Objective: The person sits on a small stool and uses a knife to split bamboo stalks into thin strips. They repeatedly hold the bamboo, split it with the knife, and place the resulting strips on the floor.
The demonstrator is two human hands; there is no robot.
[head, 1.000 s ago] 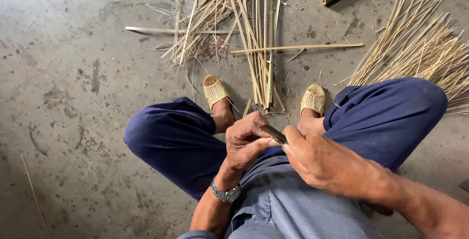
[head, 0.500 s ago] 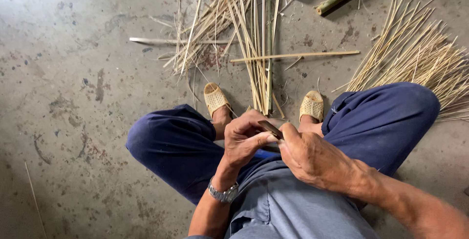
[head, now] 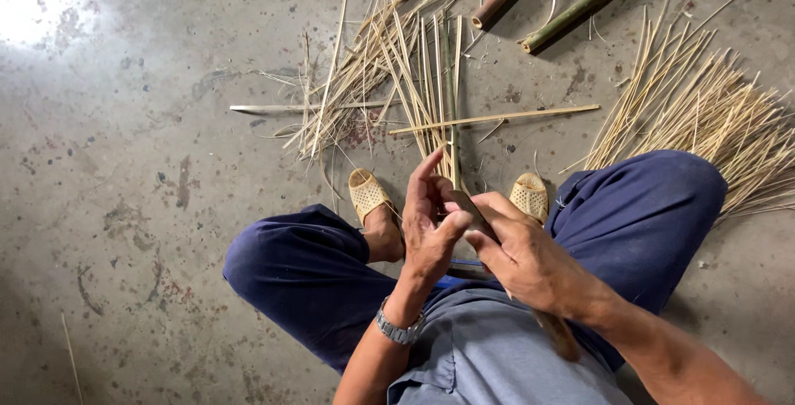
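I look down at two bare hands held close together over the lap, above blue trouser knees [head: 646, 206]. The left hand [head: 426, 227] has its fingers up and partly spread, with the thumb pressing on a thin green bamboo strip [head: 454, 123]. The right hand [head: 522, 256] is curled shut around a dark knife-like tool with a wooden handle [head: 556, 332]; the handle sticks out behind the hand toward the body. I cannot see the blade end well, because the fingers hide it.

The green strip starts right between the two hands and runs straight away from me, between the two woven tan sandals [head: 368, 196], out onto the grey concrete floor [head: 124, 165]. So the strip sits at the front of the grip, touching both hands, with most of its length free.

I think a lot of the work is done. A loose pile of pale thin bamboo slivers [head: 373, 82] lies in front of the feet, and a bigger fan of pale bamboo sticks [head: 712, 115] lies on the right side. Some is left too, I think: two round bamboo poles [head: 580, 7], one brown and one green, lie whole at the top, well apart from the hands.
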